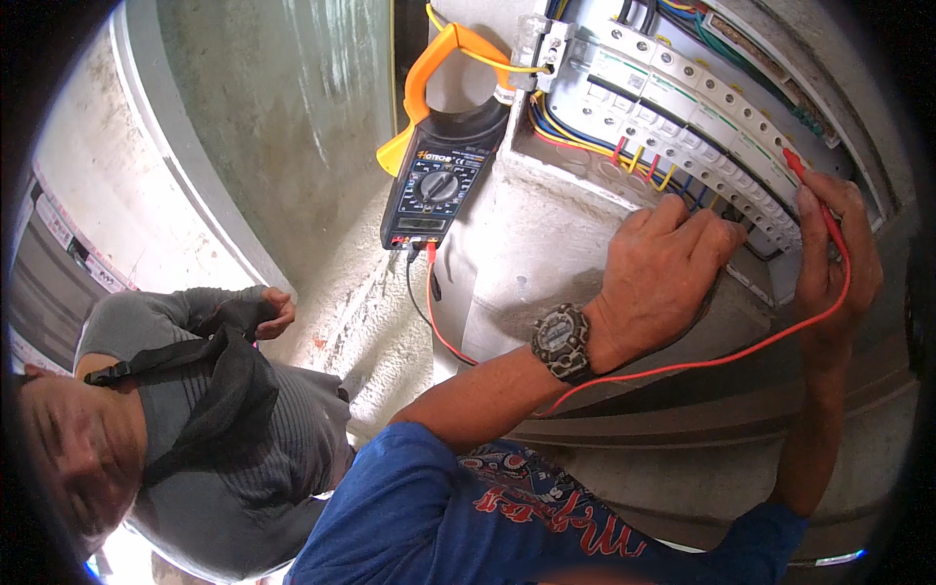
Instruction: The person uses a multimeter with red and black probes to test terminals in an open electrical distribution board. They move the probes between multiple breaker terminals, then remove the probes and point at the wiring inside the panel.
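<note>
My right hand (840, 244) pinches a red test probe (795, 164), its tip against the upper right end of a row of white circuit breakers (673, 102). A red lead (721, 363) loops from it past my left wrist. My left hand (668, 258), with a digital watch (562, 343) on its wrist, is closed at the lower breaker terminals. A black lead runs along its edge; the black test probe in its fingers is mostly hidden. A clamp meter (439, 185) with an orange jaw (419, 83) hangs left of the breakers, both leads plugged into its base.
The breakers sit in an open wall panel box with a metal edge (575, 175). Red, yellow and blue wires (639, 161) enter the breakers from below. At left, a co-worker in a grey top (263, 429) stands close by, one hand (278, 314) held forward.
</note>
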A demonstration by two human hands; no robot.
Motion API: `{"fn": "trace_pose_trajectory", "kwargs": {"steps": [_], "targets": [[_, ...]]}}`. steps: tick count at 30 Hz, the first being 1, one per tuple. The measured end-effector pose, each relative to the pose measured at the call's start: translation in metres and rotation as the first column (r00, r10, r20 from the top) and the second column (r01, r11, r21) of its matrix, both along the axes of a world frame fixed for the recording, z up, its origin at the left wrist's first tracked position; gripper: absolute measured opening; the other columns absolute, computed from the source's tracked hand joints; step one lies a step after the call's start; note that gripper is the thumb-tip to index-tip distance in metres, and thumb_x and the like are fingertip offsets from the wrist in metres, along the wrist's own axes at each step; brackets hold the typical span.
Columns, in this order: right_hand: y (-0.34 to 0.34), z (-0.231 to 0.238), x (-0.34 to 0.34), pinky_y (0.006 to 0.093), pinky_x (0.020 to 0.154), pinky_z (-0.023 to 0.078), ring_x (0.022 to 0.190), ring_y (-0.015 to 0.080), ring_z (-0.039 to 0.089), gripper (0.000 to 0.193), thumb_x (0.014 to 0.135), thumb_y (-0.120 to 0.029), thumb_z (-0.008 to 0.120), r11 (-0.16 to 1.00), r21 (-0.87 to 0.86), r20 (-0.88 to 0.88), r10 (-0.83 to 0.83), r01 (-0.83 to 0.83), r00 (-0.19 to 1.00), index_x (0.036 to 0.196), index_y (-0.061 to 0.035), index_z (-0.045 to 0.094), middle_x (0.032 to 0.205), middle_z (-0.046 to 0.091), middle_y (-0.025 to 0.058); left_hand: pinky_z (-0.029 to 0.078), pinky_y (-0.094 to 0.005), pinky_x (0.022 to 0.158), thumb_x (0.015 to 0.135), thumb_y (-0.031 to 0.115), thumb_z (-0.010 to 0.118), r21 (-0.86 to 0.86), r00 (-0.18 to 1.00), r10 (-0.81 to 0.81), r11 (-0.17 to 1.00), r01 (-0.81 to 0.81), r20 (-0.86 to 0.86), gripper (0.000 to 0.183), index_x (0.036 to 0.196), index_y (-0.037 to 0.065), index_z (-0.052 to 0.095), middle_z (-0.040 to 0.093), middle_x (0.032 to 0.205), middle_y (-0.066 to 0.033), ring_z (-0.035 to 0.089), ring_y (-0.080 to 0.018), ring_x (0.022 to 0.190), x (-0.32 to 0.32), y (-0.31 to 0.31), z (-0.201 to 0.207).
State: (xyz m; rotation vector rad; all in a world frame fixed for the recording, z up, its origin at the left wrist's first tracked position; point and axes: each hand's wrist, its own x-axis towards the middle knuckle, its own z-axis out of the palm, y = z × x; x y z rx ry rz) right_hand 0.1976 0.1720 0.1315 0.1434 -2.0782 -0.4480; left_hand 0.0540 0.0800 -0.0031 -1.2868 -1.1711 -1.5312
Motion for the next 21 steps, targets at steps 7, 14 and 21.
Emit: {"fn": "trace_pose_trajectory", "kwargs": {"steps": [7,14,21], "targets": [[-0.001,-0.001,-0.001,0.0419,0.091,0.059,0.102,0.0305,0.076,0.016,0.1,-0.003,0.071,0.999,-0.027,0.017,0.021,-0.02,1.0,0.116,-0.0018,0.074,0.111,0.077,0.0167,0.052,-0.0433,0.063,0.079,0.006,0.081,-0.059,0.999,-0.006,0.998,0.009,0.039,0.038,0.113,0.017,0.07,0.067,0.086,-0.0048,0.064,-0.0282,0.075,-0.001,0.0,-0.002],[0.003,-0.001,-0.01,0.0428,0.079,0.059,0.09,0.0359,0.074,0.017,0.092,-0.001,0.076,0.991,0.071,-0.015,0.112,-0.111,0.994,0.108,-0.0015,0.071,0.099,0.074,0.016,0.051,-0.0401,0.066,0.08,-0.001,0.08,-0.069,0.999,-0.049,0.996,0.051,0.024,0.035,0.111,0.013,0.07,0.07,0.088,-0.004,0.065,-0.0258,0.077,-0.007,-0.003,-0.002],[-0.006,-0.002,-0.006,0.0425,0.08,0.06,0.09,0.0345,0.075,0.016,0.091,0.0,0.077,0.989,0.036,-0.031,0.142,-0.14,0.989,0.106,-0.0009,0.07,0.1,0.075,0.0157,0.051,-0.0387,0.066,0.08,-0.001,0.08,-0.08,0.999,-0.022,0.997,0.025,0.033,0.036,0.111,0.013,0.07,0.07,0.091,-0.0015,0.063,-0.0241,0.077,0.0,-0.01,-0.002]]}}
